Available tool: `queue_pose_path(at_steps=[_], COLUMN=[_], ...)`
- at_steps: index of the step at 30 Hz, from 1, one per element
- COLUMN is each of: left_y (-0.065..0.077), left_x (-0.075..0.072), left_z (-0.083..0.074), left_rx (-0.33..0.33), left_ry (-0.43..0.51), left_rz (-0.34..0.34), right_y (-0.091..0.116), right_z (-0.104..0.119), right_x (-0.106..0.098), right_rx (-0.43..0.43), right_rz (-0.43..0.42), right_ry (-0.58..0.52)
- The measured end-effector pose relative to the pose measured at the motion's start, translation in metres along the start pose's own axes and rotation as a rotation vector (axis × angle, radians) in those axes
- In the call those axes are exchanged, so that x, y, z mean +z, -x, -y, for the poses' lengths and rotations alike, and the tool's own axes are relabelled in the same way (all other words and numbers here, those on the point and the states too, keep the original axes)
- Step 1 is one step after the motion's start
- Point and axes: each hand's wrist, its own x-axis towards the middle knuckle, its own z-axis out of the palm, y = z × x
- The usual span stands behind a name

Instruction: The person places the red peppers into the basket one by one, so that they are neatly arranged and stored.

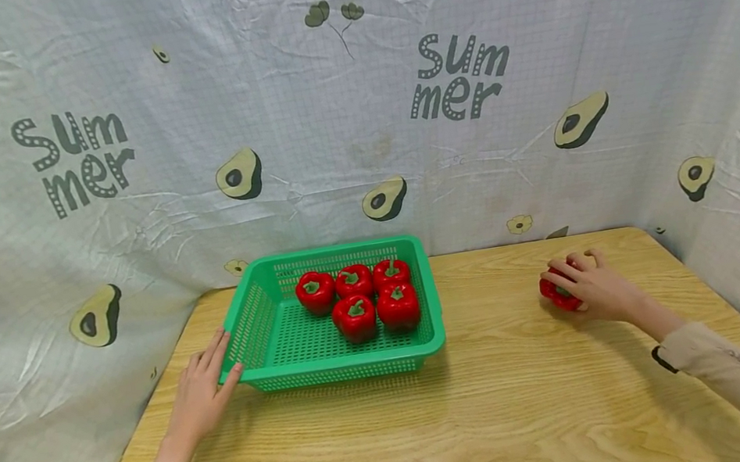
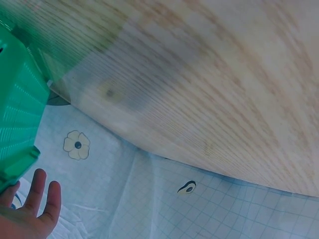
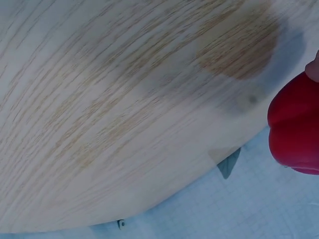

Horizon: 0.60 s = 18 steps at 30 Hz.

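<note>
A green plastic basket [image 1: 353, 360] stands on the wooden table, holding several red bell peppers [image 1: 356, 320] on its right side, green stems up. My left hand [image 1: 197, 393] rests against the basket's front left corner with fingers extended. In the left wrist view, the fingers of the left hand [image 2: 36, 211] lie beside the basket's rim [image 2: 20, 167]. Away to the right of the basket, my right hand [image 1: 602, 291] grips one red bell pepper [image 1: 550, 289] from above. That pepper [image 3: 294, 124] shows at the right edge of the right wrist view, with one fingertip on it.
The light wooden table [image 1: 507, 401] reaches back to a pale cloth [image 1: 297, 115] printed with avocados and lettering, which hangs behind it and along both sides. The table between the basket and my right hand shows bare wood.
</note>
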Motion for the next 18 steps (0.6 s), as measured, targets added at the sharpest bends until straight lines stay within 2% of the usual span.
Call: queue_pose_path(at_steps=[9, 18], left_y=[-0.001, -0.001], left_x=[0.001, 0.002], left_z=[0.002, 0.003], left_rx=[0.006, 0.005], left_ry=[-0.005, -0.011], left_rz=[-0.006, -0.002], right_y=[-0.011, -0.025], right_z=[0.009, 0.018], right_x=[-0.004, -0.011], right_rx=[-0.049, -0.076], right_rz=[-0.08, -0.108], right_ry=[0.012, 0.005])
